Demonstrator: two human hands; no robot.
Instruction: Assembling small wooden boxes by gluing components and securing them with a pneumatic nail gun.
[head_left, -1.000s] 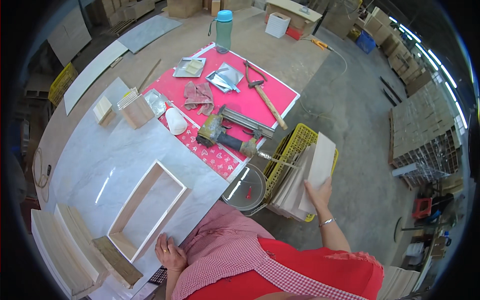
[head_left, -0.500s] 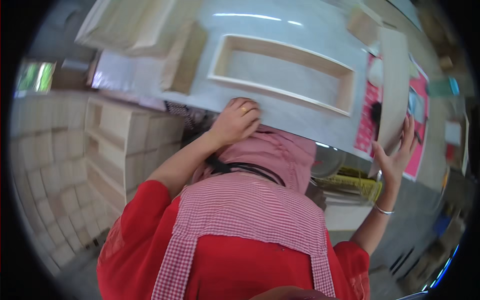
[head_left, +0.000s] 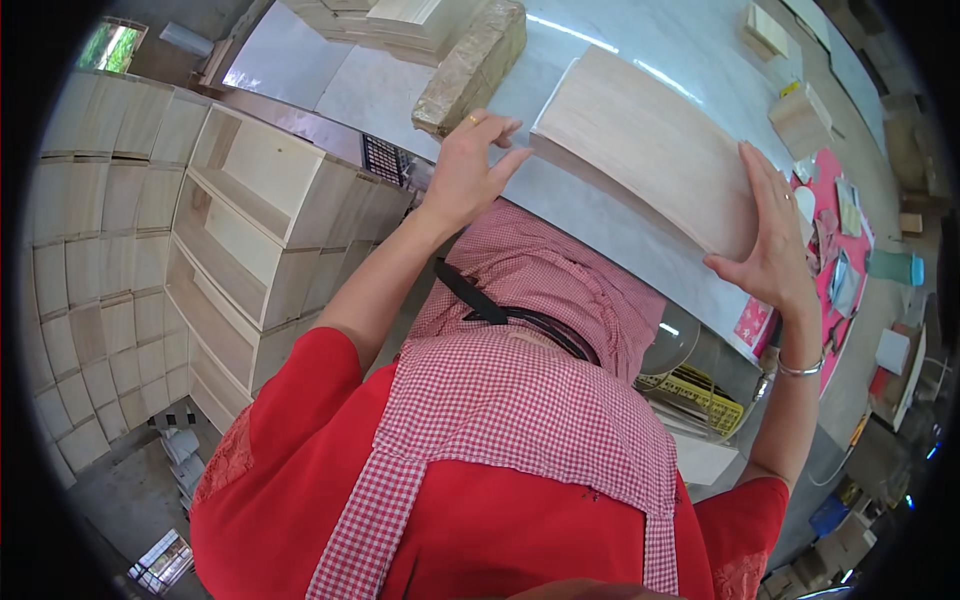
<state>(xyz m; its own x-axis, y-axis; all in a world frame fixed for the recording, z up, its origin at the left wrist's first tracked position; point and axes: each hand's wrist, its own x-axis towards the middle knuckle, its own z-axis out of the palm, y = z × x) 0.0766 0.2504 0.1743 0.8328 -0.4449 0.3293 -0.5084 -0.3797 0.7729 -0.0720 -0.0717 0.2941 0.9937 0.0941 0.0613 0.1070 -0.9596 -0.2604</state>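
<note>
A pale wooden panel (head_left: 650,140) lies flat on the light table, where the rectangular wooden frame lay before. The panel covers most of what is beneath it. Against its right end rests my right hand (head_left: 772,240), with fingers stretched out and thumb apart. Off the panel's left end, my left hand (head_left: 466,170) hovers near the table's front edge, holding nothing, thumb and fingers apart. Just beyond that hand sits a long block wrapped in brown tape (head_left: 472,65).
Wooden boxes (head_left: 110,230) are stacked high on the left, beside open-fronted ones (head_left: 235,240). Boards (head_left: 410,35) pile up at the back left. Small wooden pieces (head_left: 802,122) and a pink sheet with odds and ends (head_left: 828,190) lie right. A yellow basket (head_left: 700,398) sits below the table.
The panel, upright at the right in my right hand, now lies flat over the frame's place. My left hand has lifted from the table edge and opened. The view has shifted.
</note>
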